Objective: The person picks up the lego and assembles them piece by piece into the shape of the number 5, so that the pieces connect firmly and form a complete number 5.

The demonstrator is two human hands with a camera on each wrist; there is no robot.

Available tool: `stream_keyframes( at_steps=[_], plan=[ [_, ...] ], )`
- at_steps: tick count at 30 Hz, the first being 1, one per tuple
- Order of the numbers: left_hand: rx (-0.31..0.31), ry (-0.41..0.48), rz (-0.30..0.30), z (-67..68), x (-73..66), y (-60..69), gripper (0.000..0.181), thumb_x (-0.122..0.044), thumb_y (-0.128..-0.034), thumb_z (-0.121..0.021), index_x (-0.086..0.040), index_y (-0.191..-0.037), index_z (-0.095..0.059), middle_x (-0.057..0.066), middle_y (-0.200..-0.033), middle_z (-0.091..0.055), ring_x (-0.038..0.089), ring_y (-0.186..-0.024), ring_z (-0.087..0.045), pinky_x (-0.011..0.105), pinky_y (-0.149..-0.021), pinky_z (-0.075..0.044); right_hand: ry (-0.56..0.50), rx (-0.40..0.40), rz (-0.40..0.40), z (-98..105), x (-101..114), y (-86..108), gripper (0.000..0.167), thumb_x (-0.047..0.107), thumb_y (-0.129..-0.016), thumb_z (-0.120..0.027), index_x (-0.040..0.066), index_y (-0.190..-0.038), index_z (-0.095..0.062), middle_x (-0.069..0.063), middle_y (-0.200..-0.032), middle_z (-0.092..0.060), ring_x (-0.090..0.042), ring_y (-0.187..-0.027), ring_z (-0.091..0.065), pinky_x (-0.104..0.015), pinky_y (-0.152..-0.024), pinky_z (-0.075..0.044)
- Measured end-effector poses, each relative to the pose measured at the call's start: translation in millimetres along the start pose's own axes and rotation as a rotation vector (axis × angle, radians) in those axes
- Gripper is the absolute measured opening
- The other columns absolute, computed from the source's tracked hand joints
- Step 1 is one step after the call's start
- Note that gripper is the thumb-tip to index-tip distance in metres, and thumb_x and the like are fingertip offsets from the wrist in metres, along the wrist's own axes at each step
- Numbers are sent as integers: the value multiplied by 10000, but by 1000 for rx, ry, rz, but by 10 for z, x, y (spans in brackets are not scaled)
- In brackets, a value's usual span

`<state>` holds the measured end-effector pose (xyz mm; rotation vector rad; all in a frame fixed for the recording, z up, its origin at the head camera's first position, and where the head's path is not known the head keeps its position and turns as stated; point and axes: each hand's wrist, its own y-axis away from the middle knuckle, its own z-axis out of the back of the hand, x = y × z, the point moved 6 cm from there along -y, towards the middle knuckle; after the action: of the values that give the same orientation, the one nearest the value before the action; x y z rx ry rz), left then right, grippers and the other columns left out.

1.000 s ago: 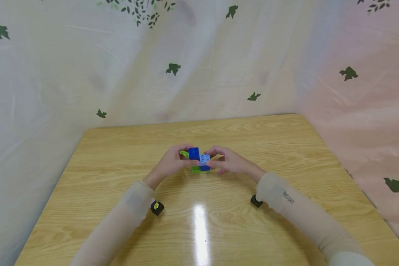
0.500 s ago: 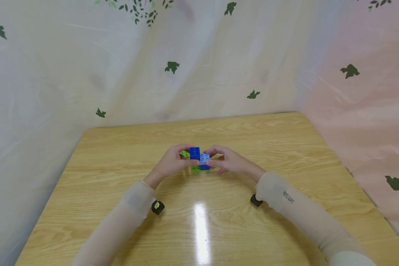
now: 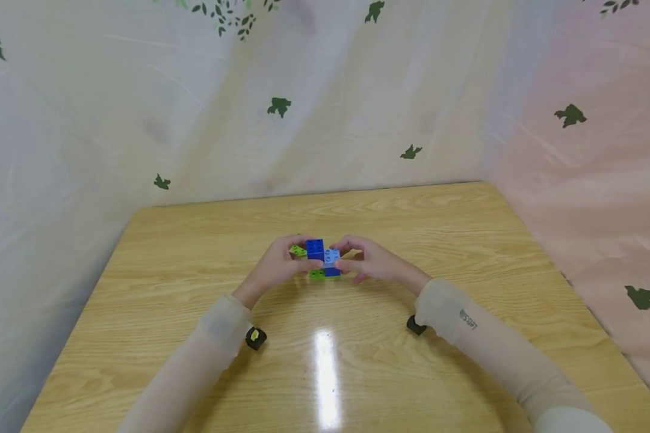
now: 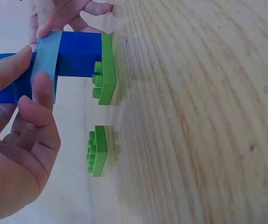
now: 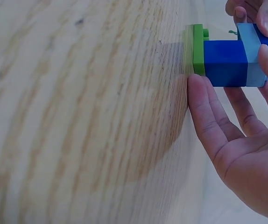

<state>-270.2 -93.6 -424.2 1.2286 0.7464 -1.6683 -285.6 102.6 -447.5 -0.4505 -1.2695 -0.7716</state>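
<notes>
Blocks: one stack near the middle of the wooden table [image 3: 211, 231], its green base plate [image 4: 107, 70] at the tabletop, studs up. Order from the base: lower dark blue block [image 4: 80, 53], light blue block [image 3: 331, 257], upper dark blue block [image 3: 315, 245]. Upper dark blue block sits offset toward the person's left, reaching out past the lower one.

Left hand [image 3: 278, 263]: grips the upper dark blue block, thumb on its near side; one fingertip lies at the light blue block.

Right hand [image 3: 376, 260]: grips the light blue block, thumb on its near side; remaining fingers extend down beside the stack, one tip close to the base plate's edge.

Second green plate [image 4: 99, 151]: lies studs up on the table, apart from the stack, partly hidden behind the left hand in the head view.

Pale curtain [image 3: 325, 144] with dark bird shapes stands behind the table.
</notes>
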Motion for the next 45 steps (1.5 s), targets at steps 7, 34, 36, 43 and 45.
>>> stream_keyframes(
  at_steps=[7,34,36,43,45],
  plan=[
    [-3,-1,-8,13,-28,28,573,-209,-879,-826,-57,-1377,-588,158,-1197,-590,393,-856,-708,519,-781,-597,-4,7,2,-9,15,-10,331,231,-1027,-634,119,-1328,-554,-168,-1305,-498,-405,-1081,-647,-546,-776,-597],
    [-14,-27,9,5,0,31,563,-257,-872,-830,-106,-1365,-605,105,-1185,-618,328,-845,-675,384,-642,-549,7,-1,6,-18,49,49,335,267,-1020,-645,150,-1322,-561,-151,-1293,-512,-366,-1060,-658,-499,-740,-611],
    [-10,-35,11,14,8,30,554,-275,-875,-827,-119,-1360,-607,92,-1177,-623,335,-838,-665,369,-616,-530,7,-2,4,-20,47,44,336,273,-1020,-646,151,-1322,-561,-150,-1291,-512,-362,-1056,-660,-495,-739,-612],
    [55,-73,-50,29,1,17,529,-224,-887,-819,-104,-1351,-595,100,-1166,-639,319,-862,-666,393,-695,-568,5,-2,-6,-31,47,31,334,272,-1020,-645,159,-1323,-564,-147,-1283,-515,-358,-1059,-661,-493,-734,-612],
    [75,-92,-63,50,16,16,556,-175,-875,-827,-99,-1368,-581,115,-1192,-623,302,-897,-668,389,-737,-579,6,-1,-7,-36,48,31,336,269,-1018,-648,157,-1324,-564,-149,-1281,-514,-363,-1059,-659,-497,-731,-612]
  ],
)
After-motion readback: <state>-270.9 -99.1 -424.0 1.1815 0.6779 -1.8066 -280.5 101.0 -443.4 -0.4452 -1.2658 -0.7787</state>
